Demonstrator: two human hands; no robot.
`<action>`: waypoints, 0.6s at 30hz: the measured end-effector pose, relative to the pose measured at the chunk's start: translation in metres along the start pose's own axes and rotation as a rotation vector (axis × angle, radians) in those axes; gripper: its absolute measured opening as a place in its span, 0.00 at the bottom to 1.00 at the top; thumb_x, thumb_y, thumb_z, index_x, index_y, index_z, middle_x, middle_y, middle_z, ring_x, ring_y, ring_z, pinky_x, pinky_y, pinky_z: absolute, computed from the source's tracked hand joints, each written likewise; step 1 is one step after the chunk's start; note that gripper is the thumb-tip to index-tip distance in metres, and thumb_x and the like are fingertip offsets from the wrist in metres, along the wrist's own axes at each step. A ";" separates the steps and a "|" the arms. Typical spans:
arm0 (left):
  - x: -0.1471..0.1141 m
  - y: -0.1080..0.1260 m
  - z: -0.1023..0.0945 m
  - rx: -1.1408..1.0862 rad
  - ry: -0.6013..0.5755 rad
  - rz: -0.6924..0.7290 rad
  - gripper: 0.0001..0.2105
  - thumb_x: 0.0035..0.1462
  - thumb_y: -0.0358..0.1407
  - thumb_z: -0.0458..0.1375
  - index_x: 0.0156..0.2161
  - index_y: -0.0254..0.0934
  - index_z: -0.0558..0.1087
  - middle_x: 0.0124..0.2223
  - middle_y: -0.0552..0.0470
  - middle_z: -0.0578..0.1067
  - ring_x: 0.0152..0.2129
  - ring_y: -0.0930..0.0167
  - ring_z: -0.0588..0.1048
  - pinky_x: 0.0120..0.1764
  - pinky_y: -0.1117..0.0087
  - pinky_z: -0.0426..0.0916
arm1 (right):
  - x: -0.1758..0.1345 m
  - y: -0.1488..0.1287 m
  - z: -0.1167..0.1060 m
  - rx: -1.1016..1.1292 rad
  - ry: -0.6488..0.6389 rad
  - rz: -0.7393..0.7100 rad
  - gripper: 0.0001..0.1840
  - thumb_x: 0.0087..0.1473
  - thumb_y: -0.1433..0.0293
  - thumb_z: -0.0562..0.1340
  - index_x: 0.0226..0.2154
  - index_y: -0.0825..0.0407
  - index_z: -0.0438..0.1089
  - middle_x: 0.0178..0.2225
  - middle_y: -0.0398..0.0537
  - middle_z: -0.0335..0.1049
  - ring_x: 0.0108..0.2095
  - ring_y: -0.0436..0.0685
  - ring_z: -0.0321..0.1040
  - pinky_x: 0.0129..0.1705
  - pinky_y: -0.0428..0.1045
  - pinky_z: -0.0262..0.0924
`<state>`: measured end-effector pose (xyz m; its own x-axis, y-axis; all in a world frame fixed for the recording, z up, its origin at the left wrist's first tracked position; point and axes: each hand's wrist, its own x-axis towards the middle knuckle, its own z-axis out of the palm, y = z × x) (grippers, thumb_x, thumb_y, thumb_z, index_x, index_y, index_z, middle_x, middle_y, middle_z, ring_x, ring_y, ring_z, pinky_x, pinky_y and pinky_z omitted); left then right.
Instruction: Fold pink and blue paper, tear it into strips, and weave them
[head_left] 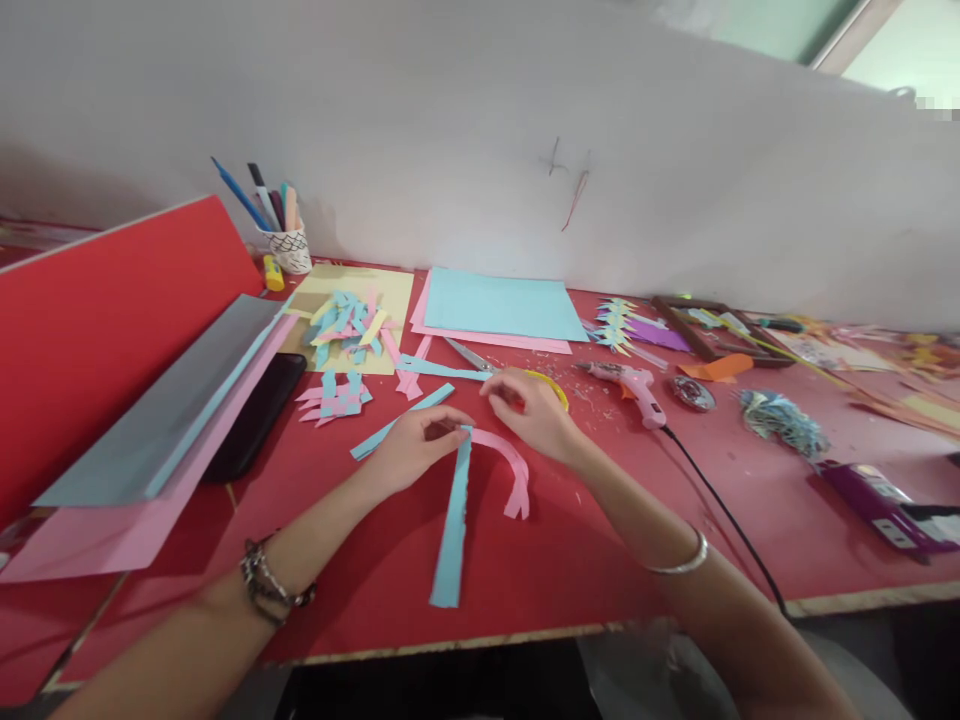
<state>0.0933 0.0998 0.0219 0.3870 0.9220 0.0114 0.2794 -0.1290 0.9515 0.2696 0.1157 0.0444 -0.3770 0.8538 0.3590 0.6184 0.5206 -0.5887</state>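
My left hand (424,440) pinches the top of a light blue paper strip (451,530), where it meets a pink paper strip (510,462). The blue strip hangs toward the table's front, and the pink one curves off to the right. Just right of that joint is my right hand (536,415), loosely curled with a gap between thumb and fingers and nothing visible in it. Another blue strip (401,420) lies behind my left hand. Scissors (469,355) with a yellow handle (551,388) lie behind my right hand, which partly hides them.
Woven paper pieces (337,398) and a pile of folded strips (352,325) lie left. Blue sheets (502,305) rest near the wall. A pink glue gun (634,390) with a black cord is at right. A phone (259,420) and a pen cup (289,248) stand left.
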 end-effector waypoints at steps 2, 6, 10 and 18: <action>0.001 -0.001 -0.002 0.002 -0.004 0.007 0.10 0.48 0.41 0.53 0.32 0.36 0.71 0.33 0.52 0.75 0.31 0.71 0.72 0.37 0.69 0.66 | 0.013 0.003 0.005 -0.015 -0.036 0.005 0.08 0.46 0.76 0.52 0.30 0.54 0.64 0.30 0.46 0.66 0.30 0.49 0.62 0.34 0.46 0.58; 0.002 -0.003 -0.005 -0.003 -0.008 0.024 0.10 0.48 0.40 0.53 0.32 0.36 0.71 0.34 0.51 0.75 0.32 0.70 0.72 0.37 0.69 0.66 | 0.034 0.007 0.019 -0.099 -0.074 -0.008 0.11 0.46 0.76 0.53 0.35 0.55 0.63 0.37 0.50 0.65 0.37 0.52 0.62 0.41 0.50 0.58; 0.003 -0.004 -0.007 -0.008 -0.028 0.022 0.09 0.48 0.39 0.53 0.31 0.36 0.71 0.33 0.50 0.75 0.31 0.69 0.73 0.36 0.68 0.66 | 0.043 0.007 0.031 -0.262 -0.177 0.049 0.13 0.46 0.75 0.54 0.39 0.55 0.62 0.42 0.54 0.62 0.45 0.57 0.59 0.47 0.55 0.54; 0.001 0.003 -0.007 -0.267 0.020 -0.099 0.04 0.45 0.35 0.57 0.28 0.37 0.71 0.25 0.57 0.70 0.23 0.75 0.68 0.33 0.71 0.64 | 0.034 0.000 0.027 -0.122 -0.098 0.005 0.11 0.50 0.75 0.52 0.39 0.53 0.61 0.41 0.52 0.63 0.44 0.56 0.60 0.46 0.55 0.55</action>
<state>0.0880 0.1030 0.0266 0.3516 0.9326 -0.0818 0.0724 0.0601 0.9956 0.2385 0.1452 0.0373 -0.4354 0.8553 0.2808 0.6971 0.5177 -0.4959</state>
